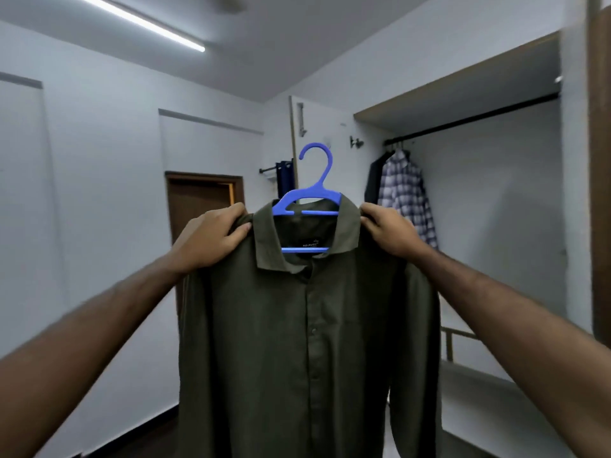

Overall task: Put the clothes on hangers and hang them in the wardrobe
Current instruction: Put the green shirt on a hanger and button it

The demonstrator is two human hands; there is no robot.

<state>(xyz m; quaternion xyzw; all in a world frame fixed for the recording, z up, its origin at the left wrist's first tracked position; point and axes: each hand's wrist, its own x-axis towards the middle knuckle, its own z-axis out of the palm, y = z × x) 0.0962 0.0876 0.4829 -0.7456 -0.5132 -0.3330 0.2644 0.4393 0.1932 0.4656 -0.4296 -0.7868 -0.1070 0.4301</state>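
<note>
A dark olive shirt (307, 342) hangs buttoned on a blue plastic hanger (314, 190), held up in front of me at chest height. My left hand (211, 239) grips the shirt's left shoulder beside the collar. My right hand (386, 229) grips the right shoulder. The hanger's hook sticks up above the collar. To the right is the open wardrobe (496, 200) with a black rail (476, 119) under its top shelf.
A checked shirt (408, 200) and a dark garment (373, 183) hang at the rail's left end; the rail to their right is bare. A brown door (198, 206) stands behind the shirt on the left. The wardrobe door edge (600, 193) is at far right.
</note>
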